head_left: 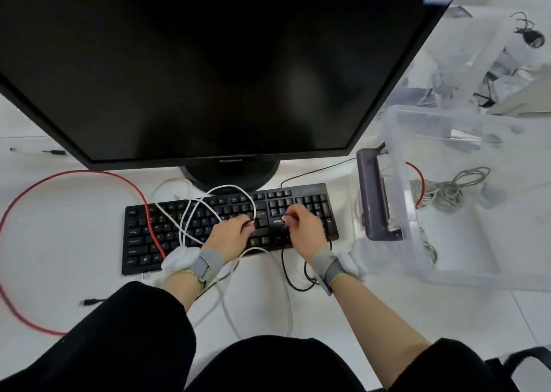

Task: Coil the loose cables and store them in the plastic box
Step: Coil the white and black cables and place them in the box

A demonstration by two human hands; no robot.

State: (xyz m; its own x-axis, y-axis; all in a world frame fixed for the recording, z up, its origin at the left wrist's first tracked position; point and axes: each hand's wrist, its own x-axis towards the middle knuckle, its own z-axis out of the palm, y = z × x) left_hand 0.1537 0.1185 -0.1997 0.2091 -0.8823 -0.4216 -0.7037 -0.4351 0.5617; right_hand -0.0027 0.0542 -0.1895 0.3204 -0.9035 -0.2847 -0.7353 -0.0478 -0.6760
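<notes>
My left hand [231,233] pinched the white cable [205,205] over the keyboard [149,236]; my right hand [301,227] pinched its plug end. It looked light, limp, best gripped near the connector. The plastic box [465,275] sat at three o'clock.

A single head-worn wide-angle camera is looking forward and steeply down, close over the keyboard [229,227] and monitor [208,63] on the white desk [74,227].
</notes>
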